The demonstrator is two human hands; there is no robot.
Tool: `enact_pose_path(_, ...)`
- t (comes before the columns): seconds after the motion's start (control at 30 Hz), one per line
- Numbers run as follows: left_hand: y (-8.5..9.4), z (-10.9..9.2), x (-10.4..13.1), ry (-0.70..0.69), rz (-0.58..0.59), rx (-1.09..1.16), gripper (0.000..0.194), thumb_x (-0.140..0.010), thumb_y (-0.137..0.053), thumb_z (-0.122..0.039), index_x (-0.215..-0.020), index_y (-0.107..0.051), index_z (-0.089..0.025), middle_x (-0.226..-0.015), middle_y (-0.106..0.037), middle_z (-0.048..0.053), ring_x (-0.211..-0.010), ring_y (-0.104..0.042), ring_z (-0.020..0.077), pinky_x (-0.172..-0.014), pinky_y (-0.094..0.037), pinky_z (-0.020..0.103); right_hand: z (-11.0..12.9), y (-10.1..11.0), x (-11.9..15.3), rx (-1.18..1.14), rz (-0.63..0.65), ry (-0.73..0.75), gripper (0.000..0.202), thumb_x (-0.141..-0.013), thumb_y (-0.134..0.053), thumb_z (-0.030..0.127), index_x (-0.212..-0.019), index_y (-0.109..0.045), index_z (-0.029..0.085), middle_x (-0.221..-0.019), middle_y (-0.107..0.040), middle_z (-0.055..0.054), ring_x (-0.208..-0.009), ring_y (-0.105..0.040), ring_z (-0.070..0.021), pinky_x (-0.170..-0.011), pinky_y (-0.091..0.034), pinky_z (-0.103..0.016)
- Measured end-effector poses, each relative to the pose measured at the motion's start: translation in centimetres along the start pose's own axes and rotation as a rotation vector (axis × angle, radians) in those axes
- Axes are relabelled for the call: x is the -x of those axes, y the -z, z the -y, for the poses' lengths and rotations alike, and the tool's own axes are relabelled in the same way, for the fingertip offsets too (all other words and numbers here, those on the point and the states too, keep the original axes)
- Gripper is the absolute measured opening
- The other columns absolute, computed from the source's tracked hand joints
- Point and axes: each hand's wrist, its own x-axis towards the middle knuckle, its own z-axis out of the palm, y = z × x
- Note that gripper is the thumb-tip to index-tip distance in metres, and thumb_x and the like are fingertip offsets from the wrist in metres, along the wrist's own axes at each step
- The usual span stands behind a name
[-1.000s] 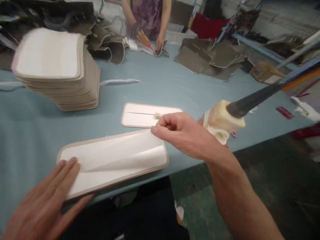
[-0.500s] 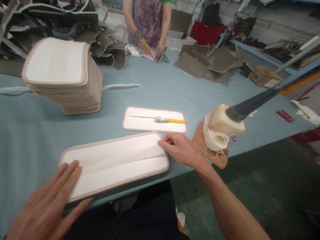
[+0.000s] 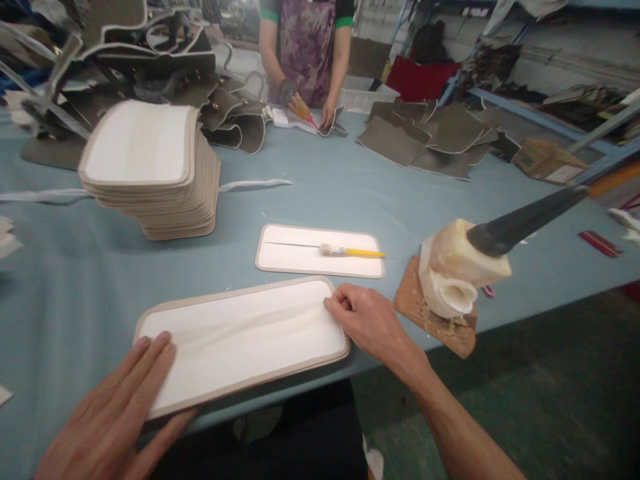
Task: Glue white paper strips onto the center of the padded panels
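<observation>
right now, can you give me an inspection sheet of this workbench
surface: long blue-grey cloth-covered table, lint specks on it
job's things: white rectangular panel with beige trim at the near edge, creased along its middle
clutter: tall stack of same panels; second smaller panel with yellow-handled brush on it; dried glue lump with black handle on a brown board; grey cut pieces
hands: left hand flat on the panel's left end; right hand pinching its right edge
cables: nothing seen
surroundings: another person working at the far side
</observation>
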Motion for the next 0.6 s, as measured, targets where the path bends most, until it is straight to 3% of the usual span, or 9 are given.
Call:
enact_pose_path(0.13,0.1,-0.1,-0.1,-0.017,-0.041,-0.019,0.078,-0.094,-0.056,-0.037,-0.162,-0.019,-0.029,-0.166,-0.032,0.002,-0.149,-0.038,0.0311,-0.127,-0.029,0.048,0.2,-0.1,0.2,0.027,-0.003,-0.008,0.023,-0.095,-0.053,0.030,-0.076,-0.062,0.021,-0.070,-0.067,0.002,-0.068,-0.057,-0.0160,-0.061,-0.022,-0.028)
enact_pose_path(0.27,0.4,-0.2,-0.3,-0.054,-0.059,-0.085,0.076,-0.096,-0.053,-0.041,-0.162,-0.022,-0.018,-0.164,-0.036,0.009,-0.151,-0.035,0.0298,-0.127,-0.026,0.042,0.5,-0.2,0.2,0.050,0.022,-0.040,0.024,-0.096,-0.053,0.031,-0.076,-0.061,0.021,-0.072,-0.068,0.002,-0.070,-0.059,-0.0171,-0.061,-0.023,-0.028)
enact_pose_path(0.43,0.8,-0.4,-0.7,-0.076,-0.055,-0.199,0.076,-0.098,-0.046,-0.052,-0.159,-0.027,-0.012,-0.154,-0.049,0.017,-0.144,-0.046,0.0328,-0.119,-0.038,0.044,0.5,-0.7,0.1,0.104,0.027,-0.062,0.026,-0.097,-0.053,0.035,-0.075,-0.060,0.022,-0.070,-0.068,0.002,-0.070,-0.060,-0.0182,-0.061,-0.023,-0.029)
enact_pose_path(0.6,1.0,-0.9,-0.7,-0.058,-0.053,-0.243,0.079,-0.097,-0.045,-0.056,-0.158,-0.028,-0.009,-0.152,-0.051,0.020,-0.139,-0.050,0.0357,-0.112,-0.044,0.046,0.5,-1.2,0.2,0.125,-0.025,-0.156,0.027,-0.093,-0.058,0.044,-0.076,-0.060,0.023,-0.070,-0.069,0.002,-0.070,-0.062,-0.0208,-0.060,-0.026,-0.029)
